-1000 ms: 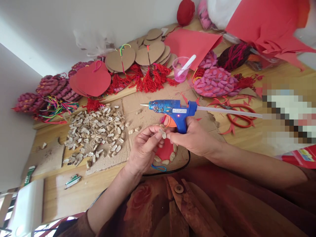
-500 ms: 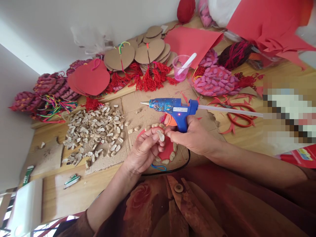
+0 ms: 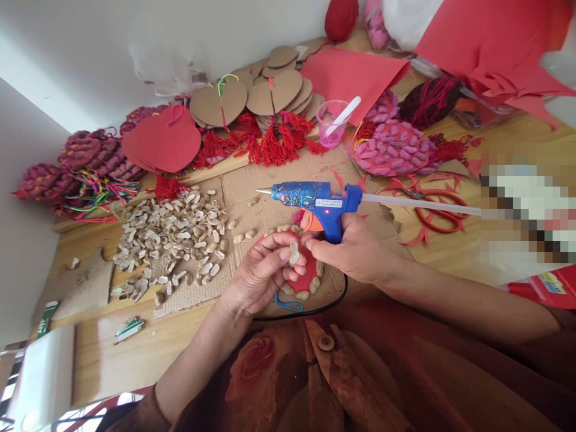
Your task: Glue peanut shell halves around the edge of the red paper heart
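Note:
Between the thumb and fingers of my left hand (image 3: 265,267) is a half peanut shell (image 3: 294,253), its pale hollow side facing up. My right hand (image 3: 353,249) is wrapped round the handle of a blue hot glue gun (image 3: 310,201) with an orange trigger. The gun's nozzle points left, its red light is lit, and a long glue stick (image 3: 418,204) sticks out of its back. Beneath both hands lies a red heart-shaped piece (image 3: 310,273), edged with peanut shells and partly hidden by my fingers. A blue cord loop (image 3: 289,305) shows at its lower end.
A heap of peanut shells (image 3: 171,240) covers cardboard at left. Cardboard discs (image 3: 218,105), red tassels (image 3: 274,144), a pink cup (image 3: 332,129) and a pink shell-covered piece (image 3: 393,147) line the back. Orange-handled scissors (image 3: 441,210) lie right. A black cable (image 3: 330,307) runs in front.
My left hand has turned the half peanut shell slightly and shifted its fingers on it. The glue gun and my right hand stay nearly in place.

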Tool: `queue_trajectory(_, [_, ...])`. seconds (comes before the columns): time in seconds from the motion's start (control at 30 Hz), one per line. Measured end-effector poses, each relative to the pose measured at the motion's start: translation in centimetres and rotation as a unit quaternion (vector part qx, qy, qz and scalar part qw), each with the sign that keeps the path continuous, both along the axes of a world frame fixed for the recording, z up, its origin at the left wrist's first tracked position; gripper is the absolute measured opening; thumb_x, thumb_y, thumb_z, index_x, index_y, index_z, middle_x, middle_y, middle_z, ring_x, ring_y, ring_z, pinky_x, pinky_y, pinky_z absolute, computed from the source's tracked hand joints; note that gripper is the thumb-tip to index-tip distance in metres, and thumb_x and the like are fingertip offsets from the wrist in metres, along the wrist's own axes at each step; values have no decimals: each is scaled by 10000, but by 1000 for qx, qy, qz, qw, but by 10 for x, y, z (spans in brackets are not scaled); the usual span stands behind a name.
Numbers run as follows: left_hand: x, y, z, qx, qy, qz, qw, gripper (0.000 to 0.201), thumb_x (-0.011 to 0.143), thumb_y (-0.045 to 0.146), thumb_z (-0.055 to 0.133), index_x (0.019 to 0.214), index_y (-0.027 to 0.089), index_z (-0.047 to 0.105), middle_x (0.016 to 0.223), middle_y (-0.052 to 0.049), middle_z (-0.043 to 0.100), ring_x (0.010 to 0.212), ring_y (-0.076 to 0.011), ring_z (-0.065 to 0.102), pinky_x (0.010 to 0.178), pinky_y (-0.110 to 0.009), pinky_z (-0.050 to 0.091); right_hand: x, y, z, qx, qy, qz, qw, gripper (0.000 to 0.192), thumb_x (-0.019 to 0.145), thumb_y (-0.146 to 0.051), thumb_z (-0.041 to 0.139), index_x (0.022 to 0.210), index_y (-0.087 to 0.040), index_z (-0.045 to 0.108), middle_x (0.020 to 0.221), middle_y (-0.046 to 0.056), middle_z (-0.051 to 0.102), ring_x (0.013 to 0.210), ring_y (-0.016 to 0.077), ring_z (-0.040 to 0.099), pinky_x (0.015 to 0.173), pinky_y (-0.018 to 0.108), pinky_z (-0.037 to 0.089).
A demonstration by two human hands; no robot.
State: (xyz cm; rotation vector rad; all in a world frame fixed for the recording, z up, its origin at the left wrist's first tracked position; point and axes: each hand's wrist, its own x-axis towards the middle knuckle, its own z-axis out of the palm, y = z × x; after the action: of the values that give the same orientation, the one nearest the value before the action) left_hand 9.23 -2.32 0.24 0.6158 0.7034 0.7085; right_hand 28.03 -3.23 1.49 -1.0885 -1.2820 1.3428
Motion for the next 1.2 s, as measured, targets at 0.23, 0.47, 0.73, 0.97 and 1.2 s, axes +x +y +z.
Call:
queue_trajectory(0.23, [-8,2,2,50,50,-9,997,330,763,306,895,1045,185,776,745,-21,756,653,-97,701,597,-150,562,5,6,9,-16,-38,-117,992,153,759,-129,692,684,-236,611,628,-50,596,567,121,538,599,280,494])
queue_trajectory(0.47, [-17,1,16,390,338,59,854,111,823,206,820,929,186,794,879,-52,767,770,-138,684,715,-228,548,8,18,1,-47,71,-207,975,199,815,-342,765,835,-255,588,688,-28,598,514,128,539,405,269,370])
queue_trajectory(0.73, [-21,-2,29,565,453,86,684,284,906,153,708,1175,236,747,1000,-44,765,828,-163,681,829,-288,550,7,16,-5,-54,71,-213,973,204,761,-330,845,893,-279,699,1096,43,740,900,242,713,565,327,537])
queue_trajectory(0.97, [-17,1,30,585,464,89,659,382,915,181,716,1286,265,684,1002,-28,754,861,-165,693,870,-275,545,3,5,5,-57,5,-116,992,139,821,-314,782,747,-258,679,636,-44,612,535,133,534,560,315,487])
queue_trajectory(1.2, [-8,6,31,591,440,67,673,261,915,186,710,1165,249,751,1006,-55,777,902,-202,710,885,-315,557,0,0,8,-74,9,-41,996,71,818,-243,763,815,-226,694,636,-57,623,535,109,538,519,267,453])
